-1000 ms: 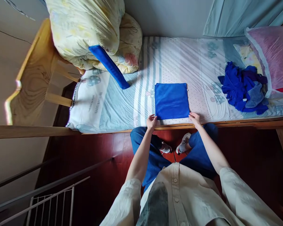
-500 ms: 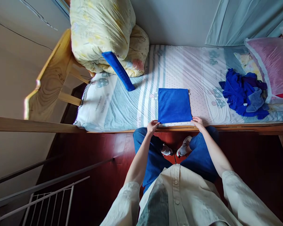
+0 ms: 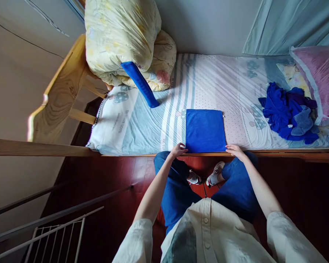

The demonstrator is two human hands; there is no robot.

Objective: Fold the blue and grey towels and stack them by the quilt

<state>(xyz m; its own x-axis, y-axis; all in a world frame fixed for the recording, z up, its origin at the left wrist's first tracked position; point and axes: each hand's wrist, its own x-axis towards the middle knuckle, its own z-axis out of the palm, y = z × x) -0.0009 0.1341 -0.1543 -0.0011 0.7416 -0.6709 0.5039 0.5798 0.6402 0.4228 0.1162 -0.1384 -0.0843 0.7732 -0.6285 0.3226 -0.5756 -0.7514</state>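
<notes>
A blue towel [image 3: 205, 130], folded to a near square, lies flat on the bed at its front edge. My left hand [image 3: 178, 149] is at the towel's near left corner, its bent fingers closed on the edge. At the near right corner, the fingertips of my right hand [image 3: 235, 151] pinch the other edge. A rolled or narrowly folded blue towel [image 3: 140, 84] leans against the quilt on the left. To the right, a crumpled heap of blue cloths [image 3: 289, 113] lies by the pillow.
The bed [image 3: 142, 128] has a patterned sheet and a wooden end board [image 3: 61, 91]. A bulky yellow quilt [image 3: 120, 36] stands at the left and a pink pillow [image 3: 323, 80] at the right. White metal rails [image 3: 57, 230] are at lower left.
The folded towel has slid a little towards me, down to the bed's front edge. Both my hands have moved back with it and slightly outwards.
</notes>
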